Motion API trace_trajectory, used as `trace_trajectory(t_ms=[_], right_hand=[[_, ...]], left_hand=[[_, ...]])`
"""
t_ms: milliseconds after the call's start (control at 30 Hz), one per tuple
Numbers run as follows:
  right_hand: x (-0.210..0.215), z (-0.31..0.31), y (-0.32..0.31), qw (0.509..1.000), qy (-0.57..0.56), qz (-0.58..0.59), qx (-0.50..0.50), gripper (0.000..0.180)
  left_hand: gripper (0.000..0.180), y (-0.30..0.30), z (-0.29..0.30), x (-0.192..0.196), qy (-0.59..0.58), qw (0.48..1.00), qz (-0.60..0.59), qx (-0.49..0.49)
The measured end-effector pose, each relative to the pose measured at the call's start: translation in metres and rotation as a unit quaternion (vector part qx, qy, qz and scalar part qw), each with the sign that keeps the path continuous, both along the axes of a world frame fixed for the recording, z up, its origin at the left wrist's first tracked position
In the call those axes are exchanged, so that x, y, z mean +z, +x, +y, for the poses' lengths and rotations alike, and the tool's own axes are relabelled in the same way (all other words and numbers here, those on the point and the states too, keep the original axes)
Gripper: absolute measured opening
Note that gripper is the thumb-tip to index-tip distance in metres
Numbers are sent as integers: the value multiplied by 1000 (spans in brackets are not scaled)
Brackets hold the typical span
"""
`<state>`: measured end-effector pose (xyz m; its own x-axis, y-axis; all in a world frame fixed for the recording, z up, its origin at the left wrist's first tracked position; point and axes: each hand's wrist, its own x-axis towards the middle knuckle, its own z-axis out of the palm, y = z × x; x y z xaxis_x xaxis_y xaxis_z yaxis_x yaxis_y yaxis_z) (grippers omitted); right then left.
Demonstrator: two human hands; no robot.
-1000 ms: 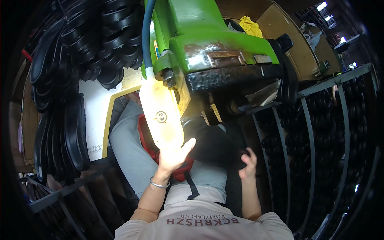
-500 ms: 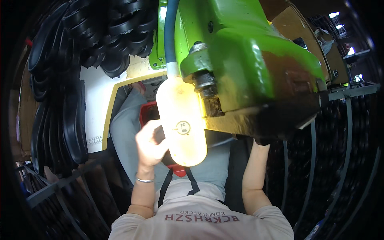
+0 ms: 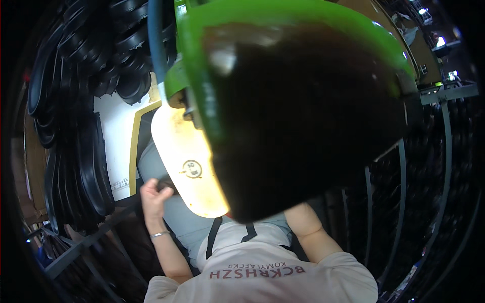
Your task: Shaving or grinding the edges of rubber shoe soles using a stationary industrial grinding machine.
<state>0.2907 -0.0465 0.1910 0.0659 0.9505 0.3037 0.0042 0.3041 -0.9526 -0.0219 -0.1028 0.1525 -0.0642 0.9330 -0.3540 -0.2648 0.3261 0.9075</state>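
My left hand [image 3: 153,198] is beside the left edge of the glowing lamp. Its fingers are closed on the end of a black rubber piece [image 3: 166,185]; the rest of that piece runs behind the lamp and is hidden. The long rounded work lamp [image 3: 188,166] shines brightly and hangs tilted from a blue-grey hose [image 3: 155,45]. A large green machine head [image 3: 308,116], dark on its near face, fills the middle and right. My right forearm [image 3: 308,227] reaches up behind the machine head, which hides my right hand.
Stacked black shoe soles [image 3: 91,166] stand at the left on a white tabletop with a yellow edge [image 3: 135,146]. Metal-railed racks [image 3: 401,197] with dark goods flank me on the right, and another rail [image 3: 70,255] runs at lower left. Cardboard [image 3: 429,65] stands at far right.
The machine head looms larger and covers more of the view. The lamp appears further left and more tilted. My left hand has moved left and down, with the black rubber piece now showing at its fingers.
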Motion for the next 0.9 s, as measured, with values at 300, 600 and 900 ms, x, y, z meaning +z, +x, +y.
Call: trace_trajectory(t_ms=[300,600,900], right_hand=[[69,7,-23,998,-51,46,-15,57],[142,-23,124,941,-9,-3,-338,34],[96,87,53,834,-7,546,-76,37]], left_hand=[[34,142,-54,-28,-37,962,143,-228],[30,-24,-16,80,169,628,725,226],[62,-97,-13,95,-192,559,781,202]])
